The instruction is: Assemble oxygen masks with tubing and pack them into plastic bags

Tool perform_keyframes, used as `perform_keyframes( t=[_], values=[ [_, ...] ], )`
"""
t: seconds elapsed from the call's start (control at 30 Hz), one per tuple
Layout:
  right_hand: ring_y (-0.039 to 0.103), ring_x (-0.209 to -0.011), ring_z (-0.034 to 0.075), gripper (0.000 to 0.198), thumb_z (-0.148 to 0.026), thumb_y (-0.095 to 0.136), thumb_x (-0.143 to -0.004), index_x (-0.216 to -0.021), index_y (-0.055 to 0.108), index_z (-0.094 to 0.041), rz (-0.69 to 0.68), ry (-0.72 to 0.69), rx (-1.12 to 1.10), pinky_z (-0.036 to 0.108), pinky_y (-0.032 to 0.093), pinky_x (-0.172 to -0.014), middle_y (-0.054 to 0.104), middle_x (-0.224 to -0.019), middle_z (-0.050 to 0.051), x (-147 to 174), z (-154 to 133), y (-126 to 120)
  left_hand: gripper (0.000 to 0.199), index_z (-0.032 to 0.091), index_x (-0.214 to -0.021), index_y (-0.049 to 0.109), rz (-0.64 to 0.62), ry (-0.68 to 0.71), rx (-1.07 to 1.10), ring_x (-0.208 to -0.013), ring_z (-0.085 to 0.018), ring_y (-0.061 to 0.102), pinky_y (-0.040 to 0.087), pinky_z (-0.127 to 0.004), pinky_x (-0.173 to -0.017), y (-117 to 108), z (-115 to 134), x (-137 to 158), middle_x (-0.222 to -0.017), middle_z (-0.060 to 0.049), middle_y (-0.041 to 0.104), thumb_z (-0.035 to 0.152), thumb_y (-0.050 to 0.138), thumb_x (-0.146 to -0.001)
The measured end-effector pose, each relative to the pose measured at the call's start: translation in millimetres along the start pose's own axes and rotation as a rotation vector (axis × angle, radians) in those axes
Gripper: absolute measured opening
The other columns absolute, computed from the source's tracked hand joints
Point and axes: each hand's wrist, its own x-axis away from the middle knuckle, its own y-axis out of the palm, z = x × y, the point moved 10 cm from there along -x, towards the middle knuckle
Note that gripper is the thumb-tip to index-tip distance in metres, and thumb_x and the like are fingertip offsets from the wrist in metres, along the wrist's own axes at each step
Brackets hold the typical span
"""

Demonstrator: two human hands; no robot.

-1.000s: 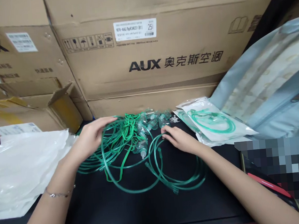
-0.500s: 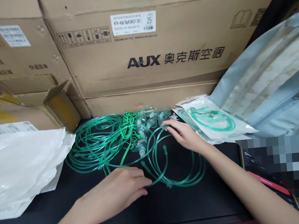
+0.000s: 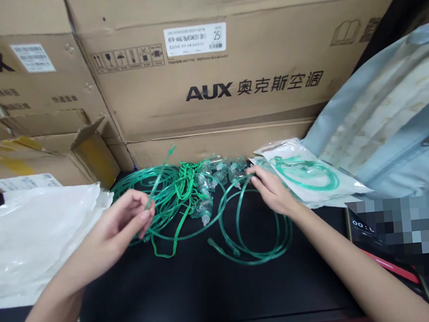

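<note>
My left hand (image 3: pixel 129 218) is closed on a length of green oxygen tubing (image 3: pixel 160 175), whose connector end points up and away. My right hand (image 3: pixel 271 191) pinches the top of a loose coil of green tubing (image 3: pixel 259 261) lying on the black table; two connector ends rest at the coil's left side. Between the hands is a cluster of clear oxygen masks (image 3: pixel 206 197) with green elastic straps (image 3: pixel 187 181). A larger heap of coiled green tubing (image 3: pixel 133 177) lies behind my left hand, partly hidden by it.
White plastic bags (image 3: pixel 37 236) are stacked at the left, near an opened carton (image 3: pixel 96 156). Large cardboard boxes (image 3: pixel 249 37) stand along the back. At right lie a packaged mask set (image 3: pixel 309 170), a phone (image 3: pixel 383 251) and a light blue bag (image 3: pixel 389 100).
My left hand has moved left and up from the coil's near side, now lifting a tube end. My right hand stays on its coil, shifted slightly right. A green strap now lies further forward.
</note>
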Motion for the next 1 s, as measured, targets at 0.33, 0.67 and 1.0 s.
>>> perform_keyframes(
  t=[0.33,0.67,1.0],
  values=[
    [0.050,-0.078,0.019,0.015,-0.028,0.028,-0.091,-0.091,0.041,-0.021,0.030,-0.066,-0.053,0.033,0.041,-0.073,0.050,-0.084,0.005,1.5,-12.5,-1.0,0.015,0.016,-0.070,0.052,-0.345,0.087,-0.592,-0.066,-0.014,0.048,0.038,-0.024,-0.059,63.6,9.1,-82.1,-0.071,0.001,0.051,0.028,0.061,-0.068],
    [0.050,-0.077,0.020,0.016,-0.029,0.027,-0.090,-0.091,0.041,-0.022,0.013,-0.030,-0.068,0.034,0.041,-0.072,0.050,-0.083,0.005,1.3,-11.5,-0.5,0.026,0.017,-0.104,0.062,-0.698,0.611,-0.723,-0.099,-0.016,0.058,0.040,-0.025,-0.083,134.5,46.7,-103.6,-0.109,-0.006,0.064,0.010,0.054,-0.079],
    [0.051,-0.078,0.019,0.013,-0.026,0.029,-0.090,-0.092,0.041,-0.021,0.037,-0.018,-0.070,0.033,0.041,-0.072,0.052,-0.085,0.006,1.9,-10.2,-7.6,0.007,0.017,-0.079,0.066,-0.613,0.764,-0.750,-0.079,-0.018,0.060,0.038,-0.031,-0.078,154.3,40.0,-110.7,-0.076,-0.005,0.066,0.016,0.058,-0.078]
  ],
)
